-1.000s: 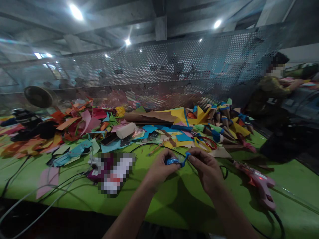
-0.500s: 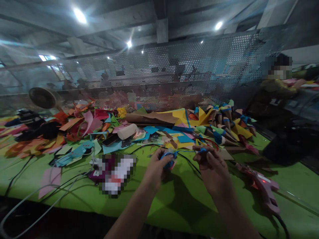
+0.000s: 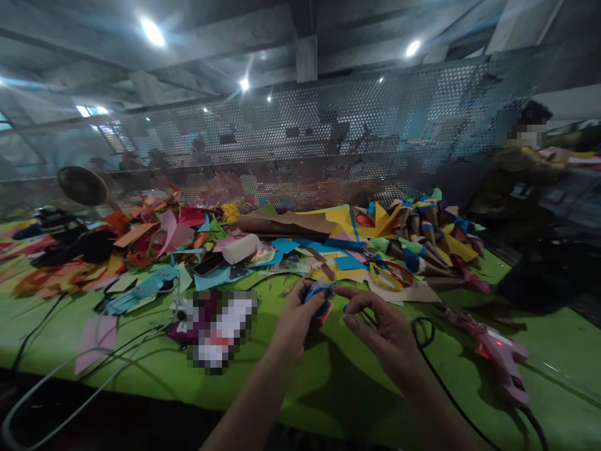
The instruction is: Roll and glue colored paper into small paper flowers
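My left hand (image 3: pixel 303 313) is closed around a small blue crumpled bundle (image 3: pixel 319 302), which seems partly wrapped in something clear. Much of the bundle is hidden by the fingers, and a pinkish bit shows beneath it. Just to the right, my right hand (image 3: pixel 380 322) has its thumb and fingers apart, the index fingertip reaching the bundle's right side. A tiny blue spot shows beside the fingers; whether it is touched I cannot tell. Both hands are above the green tabletop (image 3: pixel 357 401).
At right lies a pink glue gun (image 3: pixel 504 357) with a lit red light and a cable. Scissors (image 3: pixel 389 275), a white roll (image 3: pixel 241 248) and heaps of coloured paper (image 3: pixel 154 235) lie behind the hands. Paper cones (image 3: pixel 425 232) are piled back right. A person (image 3: pixel 516 169) sits beyond.
The right hand drew a thin blue strand out rightward from the bundle, then came back left, fingers now parted. The left hand keeps hold of the bundle.
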`<move>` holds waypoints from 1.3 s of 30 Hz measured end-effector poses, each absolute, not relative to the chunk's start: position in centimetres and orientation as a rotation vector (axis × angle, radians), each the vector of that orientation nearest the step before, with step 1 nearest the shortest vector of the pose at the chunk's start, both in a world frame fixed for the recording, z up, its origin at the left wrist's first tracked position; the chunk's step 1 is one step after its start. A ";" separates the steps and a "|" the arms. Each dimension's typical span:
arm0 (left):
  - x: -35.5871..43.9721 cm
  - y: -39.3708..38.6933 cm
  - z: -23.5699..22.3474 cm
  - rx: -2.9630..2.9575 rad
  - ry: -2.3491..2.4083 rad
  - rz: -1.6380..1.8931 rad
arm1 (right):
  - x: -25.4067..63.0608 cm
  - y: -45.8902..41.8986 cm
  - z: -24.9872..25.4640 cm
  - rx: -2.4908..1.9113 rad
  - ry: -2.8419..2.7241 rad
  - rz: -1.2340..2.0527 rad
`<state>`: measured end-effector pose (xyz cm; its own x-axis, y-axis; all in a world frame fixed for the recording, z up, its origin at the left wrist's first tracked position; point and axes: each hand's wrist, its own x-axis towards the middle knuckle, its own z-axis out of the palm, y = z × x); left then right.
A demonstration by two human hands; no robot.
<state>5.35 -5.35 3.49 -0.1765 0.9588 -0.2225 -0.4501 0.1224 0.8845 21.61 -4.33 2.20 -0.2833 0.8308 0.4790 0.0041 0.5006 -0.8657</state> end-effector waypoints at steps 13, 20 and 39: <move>5.1 -5.4 2.9 1.229 1.221 1.463 | 21.4 -4.4 2.7 -0.774 -1.722 0.823; 4.6 -5.4 2.9 1.310 1.252 1.458 | 21.1 -4.3 3.0 -0.767 -1.767 0.862; 5.1 -4.8 2.2 0.804 1.265 1.467 | 21.3 -4.3 2.5 -0.787 -1.672 0.973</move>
